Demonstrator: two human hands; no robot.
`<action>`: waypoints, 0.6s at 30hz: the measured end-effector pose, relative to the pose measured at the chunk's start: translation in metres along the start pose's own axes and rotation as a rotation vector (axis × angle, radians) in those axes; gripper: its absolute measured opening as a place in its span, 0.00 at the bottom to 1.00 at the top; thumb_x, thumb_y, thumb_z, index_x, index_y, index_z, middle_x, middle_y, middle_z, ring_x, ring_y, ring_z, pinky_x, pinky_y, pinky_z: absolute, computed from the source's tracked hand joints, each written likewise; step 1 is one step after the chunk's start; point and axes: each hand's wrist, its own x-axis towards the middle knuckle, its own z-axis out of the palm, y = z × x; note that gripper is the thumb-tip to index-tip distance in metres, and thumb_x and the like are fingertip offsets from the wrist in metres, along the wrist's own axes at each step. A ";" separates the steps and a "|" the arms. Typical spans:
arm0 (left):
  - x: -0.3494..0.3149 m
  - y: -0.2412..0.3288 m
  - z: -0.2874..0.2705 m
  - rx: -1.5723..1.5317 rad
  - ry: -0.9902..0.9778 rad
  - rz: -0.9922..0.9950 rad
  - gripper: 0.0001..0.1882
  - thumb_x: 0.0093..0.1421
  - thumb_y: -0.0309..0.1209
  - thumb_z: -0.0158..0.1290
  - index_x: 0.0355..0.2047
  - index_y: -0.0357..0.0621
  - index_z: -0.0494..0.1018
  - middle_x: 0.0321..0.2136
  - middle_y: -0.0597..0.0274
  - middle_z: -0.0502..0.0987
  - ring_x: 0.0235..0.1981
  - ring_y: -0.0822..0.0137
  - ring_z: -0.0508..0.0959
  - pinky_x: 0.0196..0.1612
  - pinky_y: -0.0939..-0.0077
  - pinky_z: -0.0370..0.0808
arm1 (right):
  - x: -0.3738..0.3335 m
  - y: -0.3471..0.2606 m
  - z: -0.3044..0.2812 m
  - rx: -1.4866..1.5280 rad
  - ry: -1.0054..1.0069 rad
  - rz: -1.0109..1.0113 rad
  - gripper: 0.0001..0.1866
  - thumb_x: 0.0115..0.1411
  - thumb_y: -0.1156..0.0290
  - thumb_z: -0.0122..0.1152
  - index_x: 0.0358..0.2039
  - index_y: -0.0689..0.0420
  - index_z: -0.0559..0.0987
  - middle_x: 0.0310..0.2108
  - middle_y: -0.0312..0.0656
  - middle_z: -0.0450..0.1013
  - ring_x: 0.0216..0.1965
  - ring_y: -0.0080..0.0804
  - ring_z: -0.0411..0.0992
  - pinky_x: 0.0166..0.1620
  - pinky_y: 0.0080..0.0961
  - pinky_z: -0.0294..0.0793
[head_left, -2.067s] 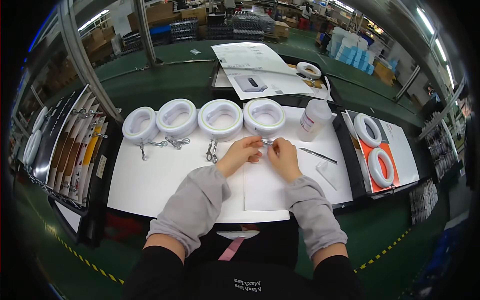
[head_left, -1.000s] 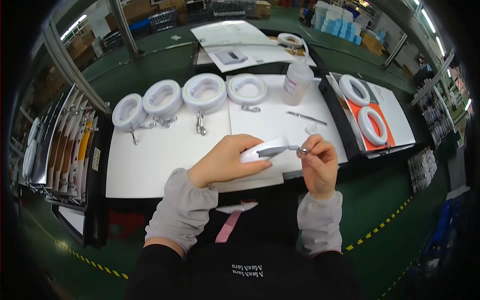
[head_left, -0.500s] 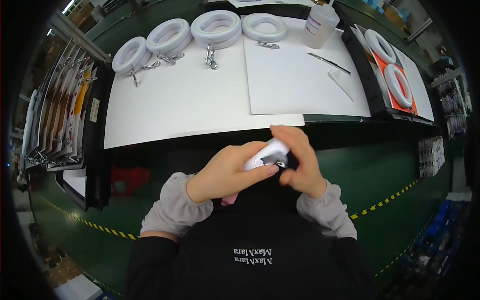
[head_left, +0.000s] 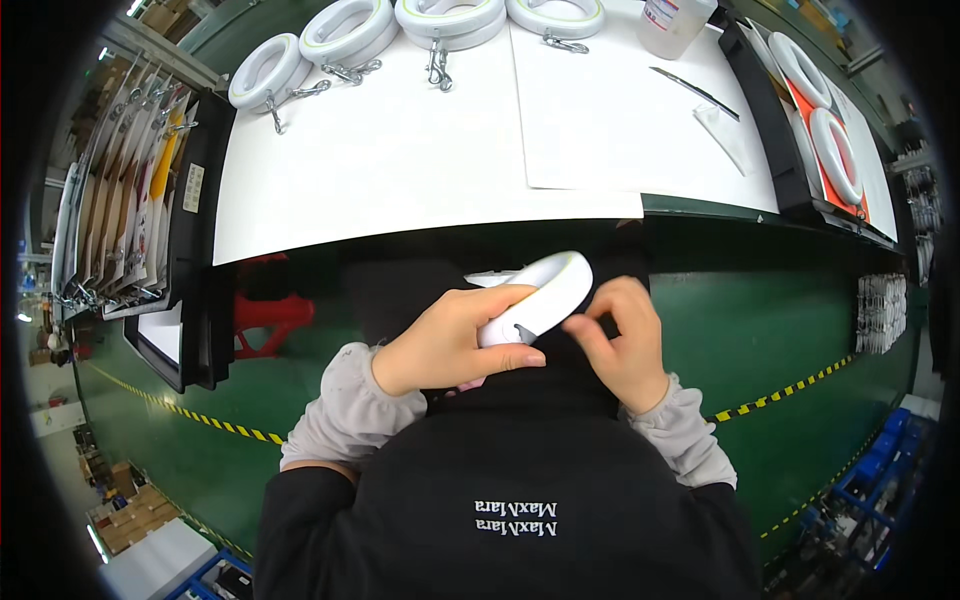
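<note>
Above my lap, my left hand [head_left: 445, 340] is closed round a white oval ring [head_left: 556, 297] with a thin yellow-green line along its rim. The ring stands tilted, its far end up and to the right. At its lower end, by my left thumb, a small grey notch shows. My right hand [head_left: 630, 345] is just right of the ring, thumb and fingertips curled together. Whatever may be between those fingertips is too small to make out. Similar white rings [head_left: 457, 38] with metal snap hooks [head_left: 438, 68] stand in a row along the table's far side.
A white-covered table [head_left: 370, 170] lies ahead. On its right are a slim pointed tool [head_left: 695, 92], a translucent strip [head_left: 720, 140] and a bottle [head_left: 672, 28]. Black bins flank it, the left one [head_left: 190, 215] holding hanging cards, the right one [head_left: 770, 130] more rings. A red stool [head_left: 275, 318] stands below left.
My right hand has drawn back right from the ring, its fingers curling in. The ring has turned, showing more of its outer side; the metal piece near its notch no longer shows. My view has tipped down.
</note>
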 end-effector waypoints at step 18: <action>0.013 -0.020 0.005 0.558 0.343 0.156 0.22 0.51 0.36 0.61 0.45 0.41 0.72 0.31 0.54 0.78 0.30 0.55 0.77 0.36 0.70 0.73 | -0.014 0.031 0.020 0.884 -0.403 0.707 0.17 0.56 0.79 0.58 0.48 0.62 0.74 0.24 0.31 0.66 0.26 0.17 0.65 0.32 0.12 0.65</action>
